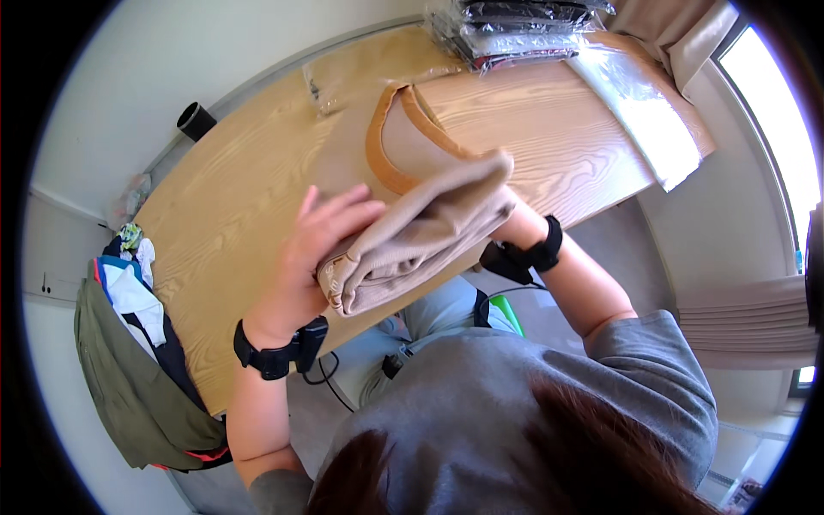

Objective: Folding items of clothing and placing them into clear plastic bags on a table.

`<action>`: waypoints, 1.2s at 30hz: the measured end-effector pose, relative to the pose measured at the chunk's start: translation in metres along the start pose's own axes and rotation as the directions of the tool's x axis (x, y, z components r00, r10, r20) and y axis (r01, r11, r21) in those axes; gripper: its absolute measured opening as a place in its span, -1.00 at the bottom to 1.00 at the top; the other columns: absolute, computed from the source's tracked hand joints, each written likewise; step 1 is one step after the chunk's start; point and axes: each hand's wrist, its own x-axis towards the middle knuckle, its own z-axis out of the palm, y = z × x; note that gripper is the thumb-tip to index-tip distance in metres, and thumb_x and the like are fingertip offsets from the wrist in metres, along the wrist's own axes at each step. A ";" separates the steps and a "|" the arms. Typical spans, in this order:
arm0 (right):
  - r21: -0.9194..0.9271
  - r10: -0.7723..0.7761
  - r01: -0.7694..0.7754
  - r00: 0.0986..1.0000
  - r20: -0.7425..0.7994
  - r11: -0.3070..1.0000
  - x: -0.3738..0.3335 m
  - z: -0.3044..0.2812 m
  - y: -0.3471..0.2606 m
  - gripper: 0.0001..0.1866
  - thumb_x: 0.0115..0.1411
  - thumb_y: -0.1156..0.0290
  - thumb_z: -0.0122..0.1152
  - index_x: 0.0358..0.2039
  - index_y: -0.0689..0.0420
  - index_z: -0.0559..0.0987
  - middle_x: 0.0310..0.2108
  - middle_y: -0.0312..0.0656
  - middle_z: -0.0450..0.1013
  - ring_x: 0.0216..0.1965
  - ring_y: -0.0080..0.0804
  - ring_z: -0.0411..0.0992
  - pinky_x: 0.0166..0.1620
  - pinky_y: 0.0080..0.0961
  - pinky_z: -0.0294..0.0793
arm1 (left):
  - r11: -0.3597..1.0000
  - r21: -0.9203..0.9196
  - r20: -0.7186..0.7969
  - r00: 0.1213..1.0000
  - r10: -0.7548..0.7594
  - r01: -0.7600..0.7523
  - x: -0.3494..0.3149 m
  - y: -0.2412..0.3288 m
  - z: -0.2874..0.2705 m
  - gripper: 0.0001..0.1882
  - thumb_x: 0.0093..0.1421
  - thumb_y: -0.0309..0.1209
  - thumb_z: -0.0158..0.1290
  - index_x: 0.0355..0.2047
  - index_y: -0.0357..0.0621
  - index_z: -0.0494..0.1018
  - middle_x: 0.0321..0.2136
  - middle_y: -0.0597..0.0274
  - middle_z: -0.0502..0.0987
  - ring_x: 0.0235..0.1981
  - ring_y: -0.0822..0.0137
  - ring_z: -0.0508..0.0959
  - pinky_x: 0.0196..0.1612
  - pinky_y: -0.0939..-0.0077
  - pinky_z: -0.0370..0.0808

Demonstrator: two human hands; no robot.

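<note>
A tan knit top with a brown-trimmed neckline is bunched and folded over itself, raised in front of me at the table's near edge. Its neck part lies farther away, on the wood. My left hand holds the folded left side, with some fingers stretched across the fabric. At the opposite side my right hand grips the fold; its fingertips are hidden behind the cloth. Pale lettering shows on a small brown patch at the fold's left corner, beside my left hand.
The wooden table carries a clear plastic bag at its far side. Behind stand stacked bagged garments. White plastic packaging lies at the right end. Clothes drape over the left. A black bin stands beyond.
</note>
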 end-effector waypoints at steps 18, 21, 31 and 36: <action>0.547 0.643 -0.593 0.756 0.123 0.591 -0.006 0.052 0.003 -0.36 0.11 0.54 0.19 0.17 0.32 0.15 0.00 -0.04 0.35 0.00 -0.43 0.32 0.06 -0.53 0.32 | 0.734 0.653 -0.103 0.982 -0.160 0.189 -0.071 -0.048 0.094 -0.48 0.09 -0.37 0.09 0.11 0.21 0.35 0.25 -0.08 0.03 0.24 -0.26 -0.02 0.18 -0.04 0.09; 0.483 0.663 -0.608 0.745 0.072 0.630 -0.019 0.047 0.012 -0.41 0.14 0.48 0.19 0.15 0.32 0.21 -0.06 -0.06 0.40 -0.07 -0.41 0.37 0.00 -0.52 0.38 | 0.750 0.642 -0.134 0.986 -0.097 0.161 -0.064 -0.058 0.103 -0.54 0.11 -0.47 -0.01 0.06 0.18 0.41 0.19 -0.05 0.16 0.20 -0.28 0.08 0.18 -0.02 0.13; -0.359 0.465 -0.643 0.751 -0.469 0.677 -0.030 -0.166 0.054 -0.76 0.05 0.33 0.19 -0.33 0.21 0.62 -0.40 0.01 0.54 -0.39 -0.13 0.52 -0.22 -0.37 0.49 | 0.705 0.656 -0.202 0.963 -0.180 0.270 -0.064 -0.048 0.105 -0.53 0.03 -0.56 0.07 0.00 0.02 0.42 0.17 -0.11 0.17 0.23 -0.29 0.02 0.20 0.02 0.12; -0.535 0.242 -0.830 0.558 -0.794 0.158 -0.107 -0.316 0.173 -0.68 -0.08 0.36 0.22 -0.29 0.25 0.57 -0.30 0.06 0.51 -0.20 -0.05 0.47 -0.13 -0.29 0.45 | 0.678 0.668 -0.235 0.952 -0.198 0.306 -0.049 -0.053 0.100 -0.51 0.02 -0.56 0.06 0.03 -0.03 0.40 0.21 -0.10 0.08 0.25 -0.27 -0.04 0.21 0.02 0.08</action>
